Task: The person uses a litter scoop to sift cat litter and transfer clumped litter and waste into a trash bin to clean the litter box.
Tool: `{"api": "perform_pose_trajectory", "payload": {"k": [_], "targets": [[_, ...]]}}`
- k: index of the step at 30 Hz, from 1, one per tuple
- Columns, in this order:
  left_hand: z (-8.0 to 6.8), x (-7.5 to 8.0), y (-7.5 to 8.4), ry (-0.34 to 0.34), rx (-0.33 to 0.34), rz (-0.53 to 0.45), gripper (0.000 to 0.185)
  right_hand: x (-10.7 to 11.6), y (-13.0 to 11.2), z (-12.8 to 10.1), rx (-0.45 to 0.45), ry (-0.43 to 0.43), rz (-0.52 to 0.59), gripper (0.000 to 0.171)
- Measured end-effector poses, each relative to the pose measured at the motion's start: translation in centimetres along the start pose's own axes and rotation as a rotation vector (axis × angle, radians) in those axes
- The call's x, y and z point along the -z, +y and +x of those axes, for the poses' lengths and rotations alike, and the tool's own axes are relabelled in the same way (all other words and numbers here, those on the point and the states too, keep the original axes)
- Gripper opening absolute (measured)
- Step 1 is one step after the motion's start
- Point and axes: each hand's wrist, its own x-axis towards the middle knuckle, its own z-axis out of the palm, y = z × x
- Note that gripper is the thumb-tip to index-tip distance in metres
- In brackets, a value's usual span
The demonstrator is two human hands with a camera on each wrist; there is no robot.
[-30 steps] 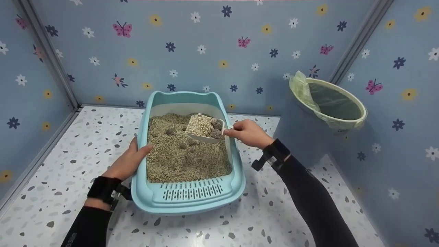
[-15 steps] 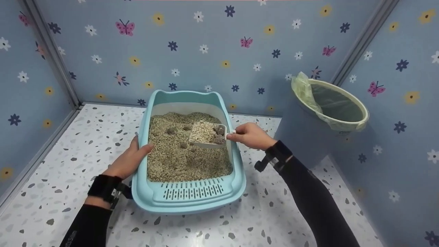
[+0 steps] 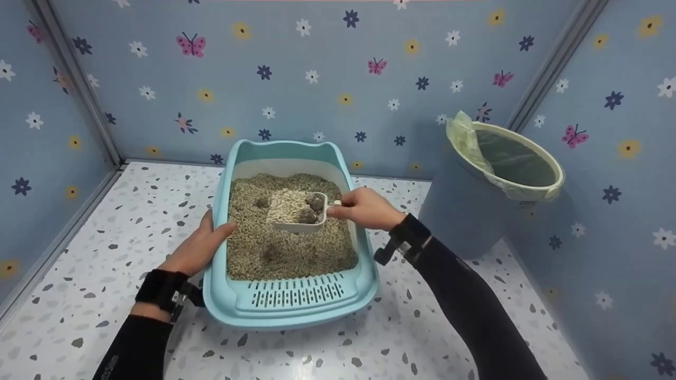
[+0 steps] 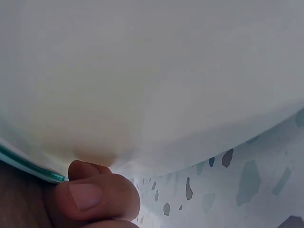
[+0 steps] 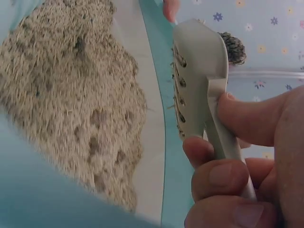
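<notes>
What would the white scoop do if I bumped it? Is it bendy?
The scoop would probably spill, because loose pellets and dark lumps are piled in it and it's open on top. A few small bits might drop through its slots too. It's likely stiff, not bendy: it looks straight under that load.

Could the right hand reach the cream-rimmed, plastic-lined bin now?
Probably yes: the right hand, holding a white plastic scoop, has open space towards the cream-rimmed, plastic-lined bin, whose mouth is uncovered. The scoop need only clear the light-blue plastic box.
</notes>
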Motion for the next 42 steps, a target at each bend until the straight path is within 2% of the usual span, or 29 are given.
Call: {"api": "perform_pose_trajectory", "payload": {"k": [6, 10, 14, 19, 22, 28, 32, 35, 38, 42], "targets": [[-0.1, 0.0, 0.1, 0.009, 0.014, 0.020, 0.116, 2.3, 3.4, -2.1, 0.032, -0.004, 0.040, 0.046], [-0.2, -0.1, -0.1, 0.013, 0.008, 0.012, 0.115, 2.6, 4.1, -2.4, 0.052, -0.020, 0.070, 0.042], [-0.2, -0.1, -0.3, 0.018, 0.005, 0.000, 0.113, 1.2, 2.4, -1.2, 0.072, -0.033, 0.065, 0.041], [-0.1, -0.2, -0.6, 0.024, -0.005, -0.007, 0.111, -1.2, -0.7, 0.8, 0.090, -0.055, 0.053, 0.049], [-0.2, -0.2, -0.5, 0.019, -0.002, -0.006, 0.112, -1.5, -1.0, 1.2, 0.102, -0.064, 0.058, 0.050], [-0.1, 0.0, 0.0, 0.010, -0.006, -0.010, 0.113, 1.0, 2.1, -0.9, 0.124, -0.037, 0.083, 0.037], [0.1, 0.0, 0.0, 0.002, -0.024, -0.023, 0.110, 2.7, 4.5, -2.7, 0.098, -0.026, 0.090, 0.038], [0.2, 0.1, 0.0, 0.000, -0.020, -0.019, 0.110, 2.8, 5.2, -3.0, 0.076, -0.024, 0.092, 0.039], [0.2, 0.1, -0.1, -0.001, -0.018, -0.032, 0.109, 1.9, 4.3, -2.1, 0.081, -0.025, 0.088, 0.039], [0.1, 0.0, -0.3, -0.003, -0.006, -0.033, 0.109, -0.2, 1.7, 0.0, 0.131, -0.055, 0.087, 0.046]]}}
